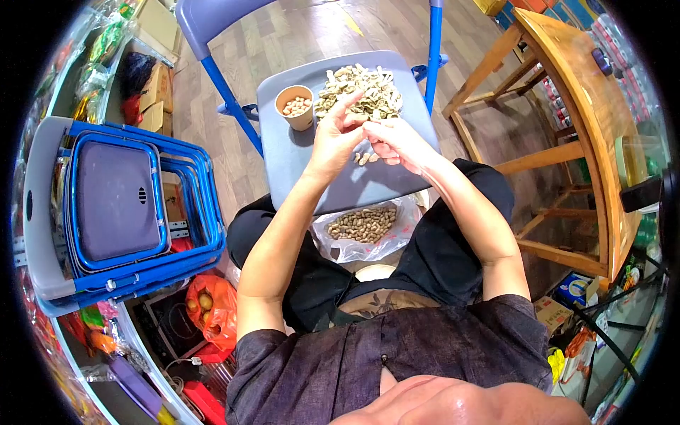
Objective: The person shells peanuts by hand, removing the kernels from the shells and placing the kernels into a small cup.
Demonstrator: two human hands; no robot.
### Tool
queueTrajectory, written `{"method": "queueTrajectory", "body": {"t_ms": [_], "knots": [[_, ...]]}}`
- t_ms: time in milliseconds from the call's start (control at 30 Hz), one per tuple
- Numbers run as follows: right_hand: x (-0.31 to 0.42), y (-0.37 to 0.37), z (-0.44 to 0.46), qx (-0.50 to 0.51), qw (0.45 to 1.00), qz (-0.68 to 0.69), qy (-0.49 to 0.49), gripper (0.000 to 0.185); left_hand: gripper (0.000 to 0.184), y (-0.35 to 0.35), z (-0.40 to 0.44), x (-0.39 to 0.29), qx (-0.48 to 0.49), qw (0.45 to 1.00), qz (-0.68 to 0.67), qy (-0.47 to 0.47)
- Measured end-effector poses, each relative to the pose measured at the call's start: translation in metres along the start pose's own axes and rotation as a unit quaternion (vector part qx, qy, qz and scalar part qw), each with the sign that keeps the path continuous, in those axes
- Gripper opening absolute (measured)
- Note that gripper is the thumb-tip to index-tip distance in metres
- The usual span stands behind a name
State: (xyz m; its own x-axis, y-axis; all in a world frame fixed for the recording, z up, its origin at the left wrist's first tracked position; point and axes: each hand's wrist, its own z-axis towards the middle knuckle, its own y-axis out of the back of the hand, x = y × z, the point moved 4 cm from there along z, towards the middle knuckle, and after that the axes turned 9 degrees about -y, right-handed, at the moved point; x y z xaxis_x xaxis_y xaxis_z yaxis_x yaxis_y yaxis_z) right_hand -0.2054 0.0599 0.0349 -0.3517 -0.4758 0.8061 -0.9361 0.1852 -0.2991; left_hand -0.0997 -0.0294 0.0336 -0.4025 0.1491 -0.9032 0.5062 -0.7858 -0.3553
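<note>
My left hand and my right hand meet fingertip to fingertip over the grey seat of a folding chair. Both pinch closed; whatever is between the fingers is hidden. Just beyond them is a heap of peanut shells. A paper cup holding shelled peanut kernels stands left of the heap. Several loose peanuts lie on the seat below my hands. Between my legs, a clear plastic bag lies open with many unshelled peanuts inside.
Folded blue-framed chairs lean at the left beside packed shelves. A red bag with round yellowish items sits below them. To the right stands a wooden table. Cardboard boxes lie on the floor at lower right.
</note>
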Motion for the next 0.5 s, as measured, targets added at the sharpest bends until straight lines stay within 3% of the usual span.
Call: {"method": "queueTrajectory", "body": {"t_ms": [200,400,500], "knots": [[-0.004,0.001,0.003,0.026,0.999,0.038,-0.010,0.034,0.061,0.005,-0.003,-0.001,0.008,1.000,0.010,0.024],[-0.007,-0.001,0.006,0.007,0.999,0.006,0.042,0.035,0.061,0.002,-0.002,0.001,-0.019,1.000,-0.005,0.018],[0.000,-0.010,0.004,-0.087,0.969,-0.146,0.177,0.033,0.060,0.006,0.002,0.006,-0.052,0.999,0.014,0.008]]}}
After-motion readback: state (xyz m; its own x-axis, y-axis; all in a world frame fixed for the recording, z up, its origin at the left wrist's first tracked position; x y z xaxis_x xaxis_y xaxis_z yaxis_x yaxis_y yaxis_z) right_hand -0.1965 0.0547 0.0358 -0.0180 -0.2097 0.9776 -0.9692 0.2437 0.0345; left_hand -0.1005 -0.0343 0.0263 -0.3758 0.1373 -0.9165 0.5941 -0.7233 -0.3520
